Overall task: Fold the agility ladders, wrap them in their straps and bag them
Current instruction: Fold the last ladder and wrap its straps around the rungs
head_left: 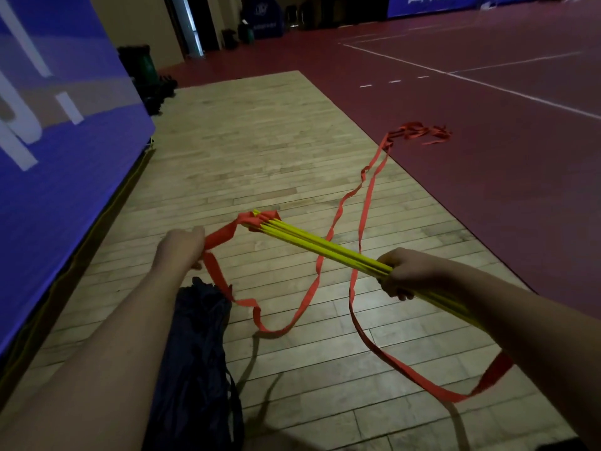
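- The right hand (pixel 408 271) holds the rungs (pixel 312 247), a bundle of yellow sticks, at its near end. Its fingers are clamped round the bundle.
- The bundle is held above the wood floor (pixel 260 141), slanting away from the person and to the left. Its near tail runs under the right forearm.
- The left hand (pixel 180 247) is just left of the bundle's far end. Its fingers are curled tight on the red strap (pixel 222 235).
- From that grip the strap runs taut up to the bundle's far end, where red webbing is bunched round the stick tips.
- Below the left hand the strap drops, loops on the floor under the bundle and rises again behind it.
- A second run of strap passes behind the bundle's middle, sags in a wide loop below the right forearm and climbs towards that arm.
- Beyond the bundle, both runs trail off to the right and end in a loose tangle well away on the red court (pixel 487 141).
- The bag (pixel 195 353), dark blue and crumpled, lies on the floor below and left of the bundle, partly under the left forearm.
- A blue banner (pixel 65 141) stands far left of the bundle, along the edge of the wood floor.
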{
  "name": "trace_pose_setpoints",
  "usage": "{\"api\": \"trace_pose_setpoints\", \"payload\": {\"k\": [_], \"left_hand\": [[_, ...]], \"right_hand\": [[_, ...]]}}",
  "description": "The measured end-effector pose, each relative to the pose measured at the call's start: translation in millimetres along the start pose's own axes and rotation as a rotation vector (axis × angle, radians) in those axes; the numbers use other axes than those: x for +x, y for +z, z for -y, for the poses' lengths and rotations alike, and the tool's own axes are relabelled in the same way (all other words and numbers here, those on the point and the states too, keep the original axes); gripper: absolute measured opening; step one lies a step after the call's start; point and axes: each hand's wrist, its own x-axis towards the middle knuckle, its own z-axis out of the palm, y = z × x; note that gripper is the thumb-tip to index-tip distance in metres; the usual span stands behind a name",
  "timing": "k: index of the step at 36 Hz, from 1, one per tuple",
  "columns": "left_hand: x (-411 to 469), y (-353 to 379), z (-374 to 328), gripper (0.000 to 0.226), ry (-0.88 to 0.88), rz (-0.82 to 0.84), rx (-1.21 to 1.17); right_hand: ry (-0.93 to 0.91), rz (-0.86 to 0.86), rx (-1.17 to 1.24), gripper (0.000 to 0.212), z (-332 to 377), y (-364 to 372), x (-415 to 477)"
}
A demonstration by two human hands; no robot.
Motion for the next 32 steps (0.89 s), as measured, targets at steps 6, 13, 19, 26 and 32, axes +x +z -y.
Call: {"api": "trace_pose_setpoints", "payload": {"k": [6, 13, 19, 26, 32], "left_hand": [[-10.7, 11.6, -8.2, 0.07, 0.102, -0.082, 0.148], [-64.5, 31.7, -40.2, 0.114, -0.038, 0.622, -0.753], [-72.2, 50.5, -46.4, 0.041, 0.054, 0.531, -1.023], [-80.4, 50.0, -54.9, 0.059, -0.076, 0.45, -1.464], [-78.9, 51.6, -56.5, 0.072, -0.111, 0.383, -1.48]], "right_hand": [[-0.026, -0.081, -0.037, 0.013, 13.5, 11.8, 4.8], [-0.126, -0.136, 0.06, 0.027, 45.6, 37.7, -0.1], [-0.208, -0.192, -0.1, 0.045, 79.4, 59.2, -12.7], [-0.258, -0.223, 0.135, 0.085, 93.5, 61.8, -27.4], [-0.252, -0.223, -0.033, 0.059, 93.8, 66.6, -25.0]]}}
